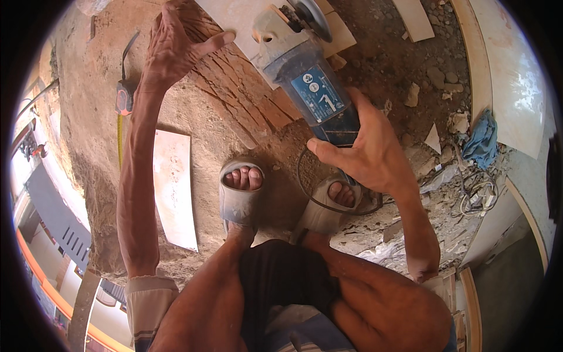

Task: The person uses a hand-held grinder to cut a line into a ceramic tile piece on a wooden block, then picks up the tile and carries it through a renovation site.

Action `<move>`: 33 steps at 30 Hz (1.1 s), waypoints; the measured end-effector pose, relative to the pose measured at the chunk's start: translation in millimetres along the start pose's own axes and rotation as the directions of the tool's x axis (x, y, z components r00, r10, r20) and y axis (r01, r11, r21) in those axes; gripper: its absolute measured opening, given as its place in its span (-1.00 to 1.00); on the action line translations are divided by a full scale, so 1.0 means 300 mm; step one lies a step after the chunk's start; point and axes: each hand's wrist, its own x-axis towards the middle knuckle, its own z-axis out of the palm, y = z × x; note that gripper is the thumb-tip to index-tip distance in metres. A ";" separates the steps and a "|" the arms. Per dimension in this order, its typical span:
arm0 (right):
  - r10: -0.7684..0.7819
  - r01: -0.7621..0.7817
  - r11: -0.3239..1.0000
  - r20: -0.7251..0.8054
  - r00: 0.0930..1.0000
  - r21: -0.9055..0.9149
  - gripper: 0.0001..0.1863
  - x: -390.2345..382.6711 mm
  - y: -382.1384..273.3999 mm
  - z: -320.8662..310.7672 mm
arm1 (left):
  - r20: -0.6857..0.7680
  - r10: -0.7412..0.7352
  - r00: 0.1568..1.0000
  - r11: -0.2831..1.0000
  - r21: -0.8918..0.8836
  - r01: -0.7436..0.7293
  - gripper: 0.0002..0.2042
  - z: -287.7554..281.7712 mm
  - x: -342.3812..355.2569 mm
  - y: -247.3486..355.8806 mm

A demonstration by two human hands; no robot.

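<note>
My right hand (369, 149) grips the blue angle grinder (314, 94) by its body, its disc and guard pointing up over a pale tile (234, 17) at the top. My left hand (185, 44) is at that tile's left edge, thumb stretched onto it and fingers bent, partly out of sight at the frame's top. Under the tile lies a scored, cracked wooden board (234, 94). A tape measure (124, 97) lies beside my left forearm. The grinder's black cord (302, 182) loops down past my right sandal (319, 208).
A white tile strip (173, 199) lies left of my feet. Rubble (437, 79), a blue cloth (480, 138) and tangled wires (481, 196) are at right, beside large leaning panels (513, 76). Another pale offcut (413, 17) lies upper right. A bright drop-off (56, 193) borders the dirt floor at far left.
</note>
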 end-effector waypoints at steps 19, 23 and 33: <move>0.021 -0.021 1.000 0.011 1.000 0.019 -0.24 -0.006 0.015 -0.002 | -0.013 0.031 0.999 0.999 -0.004 -0.031 0.22 0.000 -0.003 -0.011; -0.023 0.024 1.000 -0.003 1.000 0.015 -0.24 -0.007 0.025 0.012 | -0.018 0.016 1.000 1.000 -0.008 -0.016 0.21 -0.012 -0.011 -0.015; 0.040 -0.040 0.999 0.018 0.999 -0.007 -0.20 -0.067 0.009 -0.018 | -0.017 0.036 0.999 0.999 -0.007 -0.037 0.23 0.007 0.003 -0.024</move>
